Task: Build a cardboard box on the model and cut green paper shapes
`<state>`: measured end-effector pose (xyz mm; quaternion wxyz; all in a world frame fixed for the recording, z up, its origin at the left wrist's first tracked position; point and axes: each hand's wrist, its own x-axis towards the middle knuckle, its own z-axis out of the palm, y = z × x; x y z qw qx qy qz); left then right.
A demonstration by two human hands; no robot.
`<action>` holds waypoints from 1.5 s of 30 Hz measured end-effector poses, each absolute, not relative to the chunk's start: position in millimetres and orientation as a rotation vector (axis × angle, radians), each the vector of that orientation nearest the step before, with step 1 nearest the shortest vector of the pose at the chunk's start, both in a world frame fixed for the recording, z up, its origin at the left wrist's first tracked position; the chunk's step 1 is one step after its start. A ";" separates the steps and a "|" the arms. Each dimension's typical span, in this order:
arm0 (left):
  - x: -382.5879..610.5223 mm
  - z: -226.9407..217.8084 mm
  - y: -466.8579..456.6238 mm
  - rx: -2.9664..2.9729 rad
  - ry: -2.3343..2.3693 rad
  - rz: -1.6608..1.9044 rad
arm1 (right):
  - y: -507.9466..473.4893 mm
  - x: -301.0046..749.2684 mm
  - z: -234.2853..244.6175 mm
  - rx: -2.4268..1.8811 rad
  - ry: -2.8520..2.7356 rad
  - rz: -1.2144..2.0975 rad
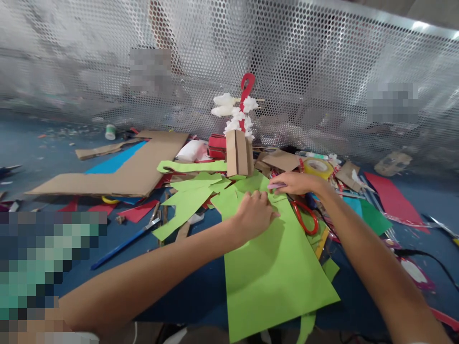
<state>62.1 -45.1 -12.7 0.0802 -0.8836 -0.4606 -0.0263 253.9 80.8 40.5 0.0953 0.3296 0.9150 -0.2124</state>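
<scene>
A large light green sheet (268, 282) lies across the near part of the table, its front edge hanging past the table edge. My left hand (254, 216) is closed with bent fingers on its upper part, holding it down. Just right of that, my right hand (297, 183) is closed around a small lilac object (277, 186); its kind is hidden by the fingers. Cut green pieces (191, 198) spread left of the sheet. Behind the hands stands a cardboard block (237, 153) bearing a red hooked strip (246, 88) and white puffy shapes (224, 105).
Red-handled scissors (306, 217) lie beside the sheet's right edge. A blue pen-like tool (124, 244) and a bent cardboard piece (143, 165) are at left. Clear tape (317, 167) and scraps crowd the right. A perforated metal screen (287, 62) closes off the back.
</scene>
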 end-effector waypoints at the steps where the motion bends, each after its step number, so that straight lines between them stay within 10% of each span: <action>1: 65.7 -14.9 -48.5 -2.614 -1.407 -0.101 | 80.2 253.6 41.3 0.975 2.710 -0.625; 19: 79.6 -33.5 -71.0 -2.454 -1.493 -0.095 | 77.1 205.1 68.9 1.158 3.217 -0.488; 29: 83.6 -34.0 -65.7 -2.595 -1.609 -0.032 | 58.6 166.5 9.3 1.053 2.792 -1.875; 45: 83.9 -28.6 -71.5 -2.628 -1.635 0.054 | 57.4 174.5 16.8 0.784 2.838 -1.424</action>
